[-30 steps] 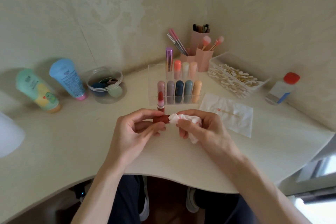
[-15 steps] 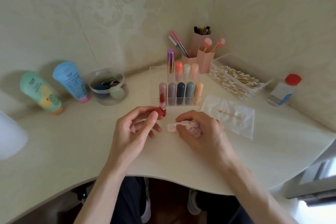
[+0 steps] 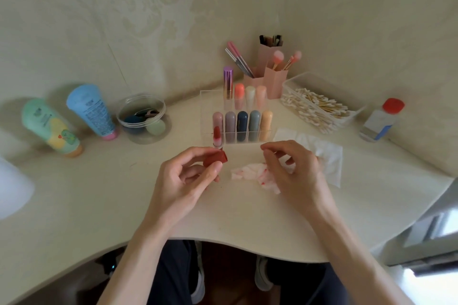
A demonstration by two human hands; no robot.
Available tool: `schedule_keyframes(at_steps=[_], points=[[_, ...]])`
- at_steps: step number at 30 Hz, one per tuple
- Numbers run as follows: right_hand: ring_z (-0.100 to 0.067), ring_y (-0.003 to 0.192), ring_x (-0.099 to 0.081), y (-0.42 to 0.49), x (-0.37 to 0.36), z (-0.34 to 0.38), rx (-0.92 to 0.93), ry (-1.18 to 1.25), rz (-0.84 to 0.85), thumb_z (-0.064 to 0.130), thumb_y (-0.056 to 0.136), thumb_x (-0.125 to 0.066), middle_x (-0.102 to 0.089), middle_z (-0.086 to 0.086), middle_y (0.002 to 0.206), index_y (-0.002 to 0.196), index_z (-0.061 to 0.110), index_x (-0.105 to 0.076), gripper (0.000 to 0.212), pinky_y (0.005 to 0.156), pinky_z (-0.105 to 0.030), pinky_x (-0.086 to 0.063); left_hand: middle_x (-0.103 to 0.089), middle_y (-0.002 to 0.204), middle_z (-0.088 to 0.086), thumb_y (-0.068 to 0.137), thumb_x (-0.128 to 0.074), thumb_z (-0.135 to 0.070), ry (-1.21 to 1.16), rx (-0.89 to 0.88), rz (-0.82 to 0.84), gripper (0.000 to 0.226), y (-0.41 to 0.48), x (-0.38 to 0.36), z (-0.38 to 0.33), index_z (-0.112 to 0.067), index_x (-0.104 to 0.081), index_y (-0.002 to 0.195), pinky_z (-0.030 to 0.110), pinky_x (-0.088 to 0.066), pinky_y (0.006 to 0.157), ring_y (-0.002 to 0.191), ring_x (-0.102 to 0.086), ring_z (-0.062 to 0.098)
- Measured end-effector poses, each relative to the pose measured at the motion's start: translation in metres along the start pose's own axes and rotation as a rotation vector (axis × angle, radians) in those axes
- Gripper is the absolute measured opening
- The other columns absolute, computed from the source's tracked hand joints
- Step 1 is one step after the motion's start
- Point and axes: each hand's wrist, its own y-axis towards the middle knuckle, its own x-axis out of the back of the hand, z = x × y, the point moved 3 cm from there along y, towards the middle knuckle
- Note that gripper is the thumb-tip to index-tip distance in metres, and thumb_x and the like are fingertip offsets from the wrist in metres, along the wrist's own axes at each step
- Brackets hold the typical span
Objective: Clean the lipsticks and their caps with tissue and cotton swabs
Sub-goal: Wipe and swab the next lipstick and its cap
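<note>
My left hand [image 3: 183, 181] pinches a red lipstick cap [image 3: 216, 158] between thumb and fingers, just above the table. The cap's open lipstick [image 3: 217, 136] stands upright right behind it, red bullet exposed. A crumpled tissue [image 3: 252, 175] with red stains lies on the table between my hands. My right hand [image 3: 295, 173] hovers over the tissue's right end with fingers spread and nothing in them. A flat white tissue [image 3: 329, 156] lies partly under that hand. Several capped lipsticks fill a clear acrylic rack [image 3: 206, 109] further back.
A clear box of cotton swabs [image 3: 319, 106] and a red-capped bottle [image 3: 380, 121] stand at the right. Pink brush holders [image 3: 275, 82] sit in the corner. A round clear tub [image 3: 143, 119] and two tubes [image 3: 93, 111] [image 3: 49, 126] are at the left.
My right hand has set the stained tissue down on the table and let go of it. My left hand keeps the red cap, drawn slightly apart from the right hand.
</note>
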Motion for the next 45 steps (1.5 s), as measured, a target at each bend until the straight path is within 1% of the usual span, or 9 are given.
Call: schedule_keyframes(at_steps=[3, 6, 13, 23, 29, 33, 35, 38, 45], points=[[0.0, 0.093, -0.064, 0.005, 0.015, -0.008, -0.038, -0.068, -0.047, 0.013, 0.095, -0.074, -0.074, 0.013, 0.1, 0.108, 0.025, -0.079, 0.018, 0.08, -0.012, -0.045, -0.078, 0.1, 0.007, 0.094, -0.073, -0.013, -0.014, 0.0, 0.007, 0.017, -0.001, -0.001, -0.002, -0.012, -0.074, 0.111, 0.027, -0.052, 0.065, 0.074, -0.072, 0.023], [-0.02, 0.101, -0.064, 0.013, 0.034, -0.022, -0.073, -0.249, -0.128, 0.009, 0.093, -0.074, -0.074, 0.004, 0.105, 0.112, 0.021, -0.078, 0.023, 0.084, -0.031, -0.045, -0.078, 0.1, 0.007, 0.095, -0.072, -0.013, 0.005, -0.003, 0.026, 0.017, -0.001, -0.001, -0.002, -0.011, -0.074, 0.112, 0.029, -0.051, 0.065, 0.073, -0.071, 0.024], [-0.032, 0.095, -0.055, 0.016, 0.052, -0.042, -0.113, -0.551, -0.139, 0.014, 0.094, -0.075, -0.072, -0.011, 0.101, 0.1, 0.013, -0.08, 0.008, 0.08, -0.035, -0.036, -0.078, 0.101, 0.007, 0.093, -0.073, -0.014, 0.011, -0.008, 0.027, 0.017, 0.001, -0.003, 0.0, -0.014, -0.075, 0.11, 0.023, -0.051, 0.066, 0.071, -0.069, 0.024], [-0.035, 0.096, -0.054, 0.014, 0.048, -0.047, -0.063, -0.548, -0.154, 0.014, 0.092, -0.078, -0.067, -0.01, 0.097, 0.094, 0.01, -0.077, 0.005, 0.084, -0.042, -0.041, -0.078, 0.099, 0.008, 0.092, -0.073, -0.015, 0.012, -0.024, 0.032, 0.018, 0.0, -0.004, 0.0, -0.013, -0.074, 0.109, 0.02, -0.051, 0.067, 0.07, -0.068, 0.023], [-0.03, 0.091, -0.057, 0.016, 0.038, -0.034, 0.12, -0.425, -0.14, 0.01, 0.094, -0.075, -0.068, -0.003, 0.093, 0.093, 0.013, -0.072, 0.004, 0.082, -0.045, -0.047, -0.078, 0.1, 0.005, 0.093, -0.073, -0.014, 0.027, -0.028, 0.039, 0.017, 0.0, -0.004, 0.001, -0.013, -0.075, 0.11, 0.02, -0.051, 0.068, 0.071, -0.069, 0.023], [-0.011, 0.077, -0.061, 0.02, 0.032, -0.013, 0.078, -0.183, 0.045, 0.011, 0.103, -0.062, -0.068, 0.009, 0.08, 0.096, 0.019, -0.067, 0.012, 0.072, -0.032, -0.051, -0.079, 0.098, 0.005, 0.094, -0.071, -0.017, 0.031, -0.015, 0.035, 0.018, 0.0, -0.003, 0.001, -0.014, -0.075, 0.111, 0.019, -0.051, 0.069, 0.073, -0.069, 0.022], [-0.008, 0.066, -0.061, 0.02, 0.024, 0.005, 0.051, 0.053, 0.185, 0.009, 0.102, -0.065, -0.069, 0.007, 0.073, 0.095, 0.021, -0.069, 0.015, 0.064, -0.022, -0.049, -0.079, 0.099, 0.006, 0.095, -0.071, -0.016, 0.021, -0.014, 0.03, 0.019, 0.001, -0.002, 0.001, -0.014, -0.075, 0.113, 0.019, -0.051, 0.069, 0.074, -0.069, 0.022], [-0.008, 0.054, -0.056, 0.019, 0.01, 0.026, 0.033, 0.348, 0.266, 0.006, 0.097, -0.072, -0.075, 0.0, 0.073, 0.096, 0.015, -0.078, 0.011, 0.056, -0.019, -0.047, -0.078, 0.107, 0.006, 0.095, -0.071, -0.014, -0.004, -0.008, 0.014, 0.022, 0.001, 0.0, 0.0, -0.015, -0.074, 0.117, 0.027, -0.049, 0.07, 0.075, -0.069, 0.021], [-0.006, 0.078, -0.068, 0.013, -0.015, 0.026, 0.154, 0.15, 0.17, 0.01, 0.093, -0.077, -0.073, 0.019, 0.083, 0.092, 0.021, -0.078, 0.012, 0.068, -0.011, -0.044, -0.078, 0.108, 0.006, 0.098, -0.069, -0.018, -0.004, -0.001, 0.01, 0.02, 0.002, 0.002, 0.0, -0.015, -0.073, 0.117, 0.037, -0.046, 0.07, 0.076, -0.07, 0.022]])
